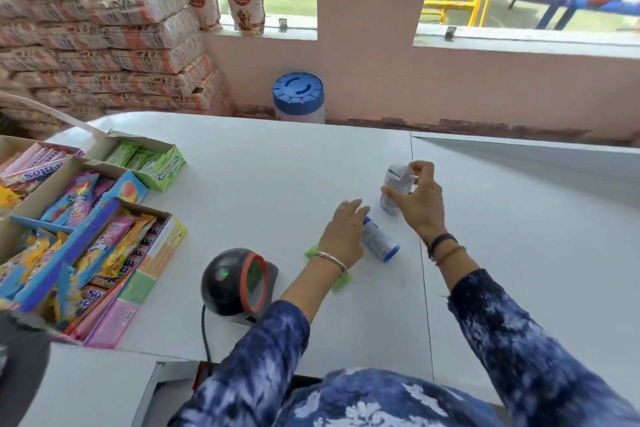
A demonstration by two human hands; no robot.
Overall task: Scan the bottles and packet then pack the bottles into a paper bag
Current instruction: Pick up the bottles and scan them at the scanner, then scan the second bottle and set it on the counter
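Near the middle of the white counter (277, 166), the right hand (420, 199) curls its thumb and fingers around a small upright bottle with a pale label and a clear, glossy body (393, 189), gripping it from the side and top. That hold looks like a way to lift it and turn its label, probably towards the scanner. Motion blur softens the bottle, so I cannot read its print or tell whether its base is on the surface or just off it.

Just beside it, the left hand (343, 236) lies spread and half open over a second small white bottle with a blue cap (379, 242), which rests on its side. The fingers touch its upper end without closing round it, as if steadying a round thing that would otherwise roll. Under that wrist a flat, bright green packet (337, 282) lies on the counter, its ends poking out either side; it looks thin and crinkly.

Close to the near left stands the rounded black barcode scanner with a red-rimmed window (242, 279), its face angled towards the bottles, a green light showing on its dome. Further left, open cardboard trays of bright foil sweet wrappers (86, 218) crowd the counter's edge. No paper bag is visible, so packing appears not yet begun.
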